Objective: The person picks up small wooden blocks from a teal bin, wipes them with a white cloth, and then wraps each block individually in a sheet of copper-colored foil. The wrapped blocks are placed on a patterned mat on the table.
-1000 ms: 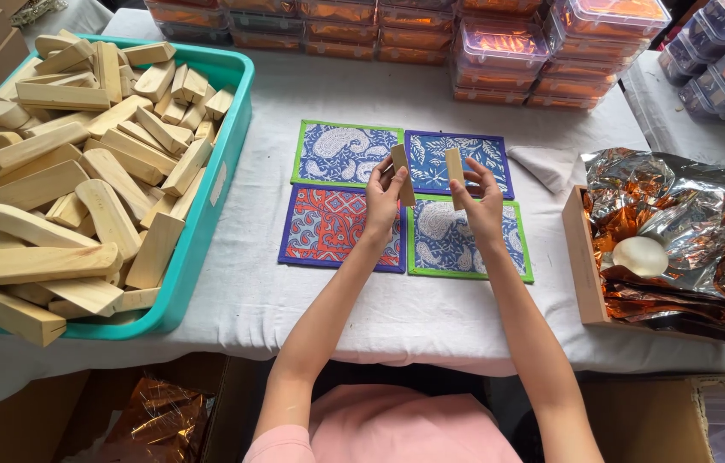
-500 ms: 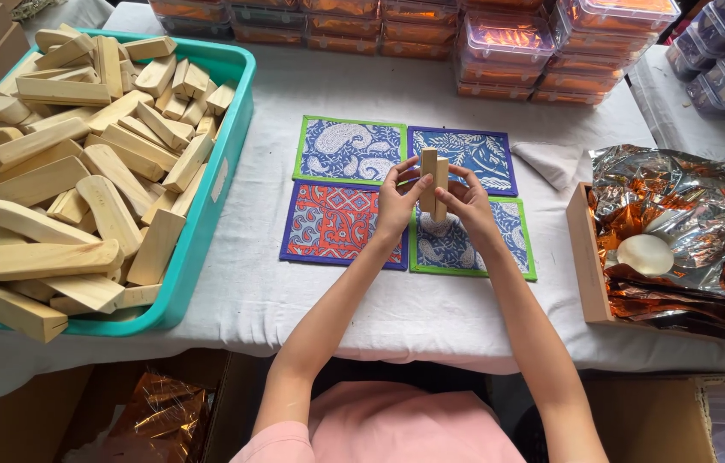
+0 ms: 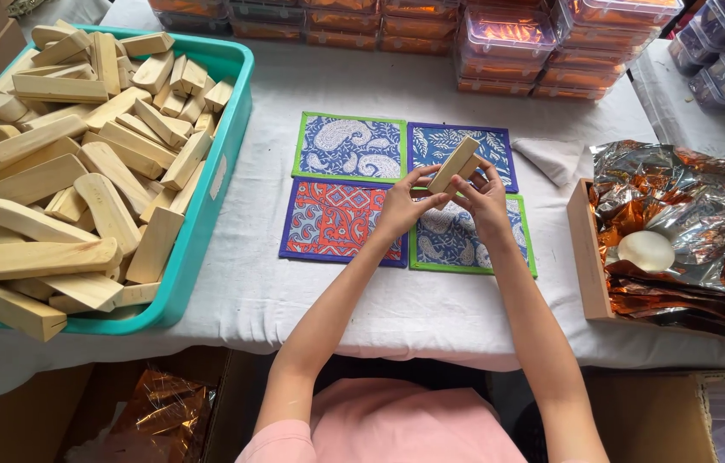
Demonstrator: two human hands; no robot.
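1. Nearest: pink top, both forearms reaching out over the white cloth (image 3: 431, 317) on the table. Foil-lined cardboard boxes sit under the table edge.
2. Left hand (image 3: 399, 208) and right hand (image 3: 484, 199) are close together, both pinched on the same pair of wooden blocks (image 3: 456, 165). The blocks are pressed face to face, tilted, and held in the air just above the mats. Neither block touches the table.
3. Step in hand, my read: the two blocks are being matched up flat against each other. The next move needs their edges kept flush and both grips kept firm so the pair doesn't slide apart.
4. Count, mats: four patterned cloth mats in a two-by-two grid under the hands. Red mat (image 3: 341, 221) is near left, green-edged blue mat (image 3: 465, 240) near right, green-edged paisley mat (image 3: 349, 147) far left, purple-edged leaf mat (image 3: 444, 146) far right.
5. Left: one teal tub (image 3: 223, 137) heaped with rough wooden blocks, dozens, too many to count.
6. Right: one wooden tray (image 3: 587, 253) stuffed with crumpled copper foil (image 3: 688, 214), with one pale round soap-like piece (image 3: 646, 251) in it.
7. One folded white cloth (image 3: 551, 154) lies just beside the far right mat.
8. Far edge: stacks of clear lidded boxes (image 3: 499, 43) with orange contents. Exact count is unclear because the frame cuts them off.
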